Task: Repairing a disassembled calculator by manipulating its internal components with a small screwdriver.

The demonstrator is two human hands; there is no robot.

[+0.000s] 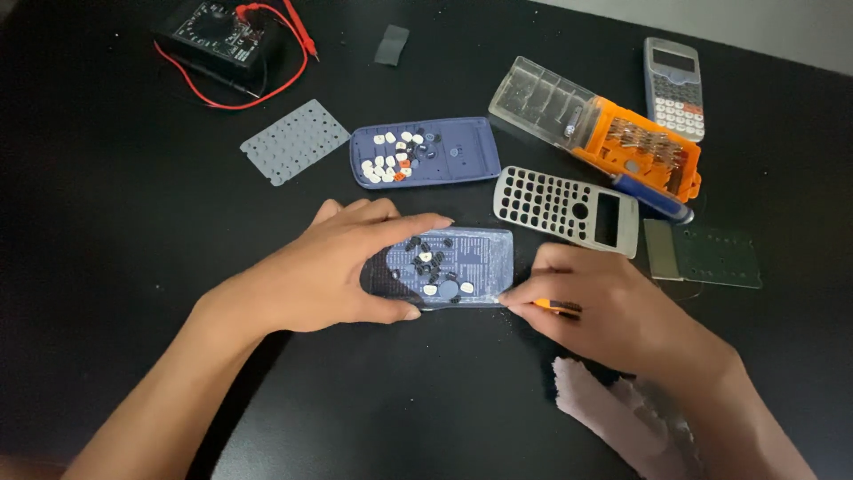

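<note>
Head view: left hand (324, 271) is clamping a calculator cover (449, 265) holding loose keys (433, 267); right hand (604, 307) is pinching an orange tool (553, 306). Tilting could spill them.

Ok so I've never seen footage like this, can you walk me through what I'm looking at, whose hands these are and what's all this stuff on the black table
There is one picture, from a camera worn on a person's head, looking down at their own bare hands over a black table. The left hand steadies a bluish calculator shell holding loose key caps. The right hand pinches a small orange-tipped tool at the shell's edge. Behind lie another blue shell with white keys, a rubber key mat, a grey keypad faceplate, a green circuit board, an orange screwdriver bit case, a whole calculator and a multimeter.
</note>
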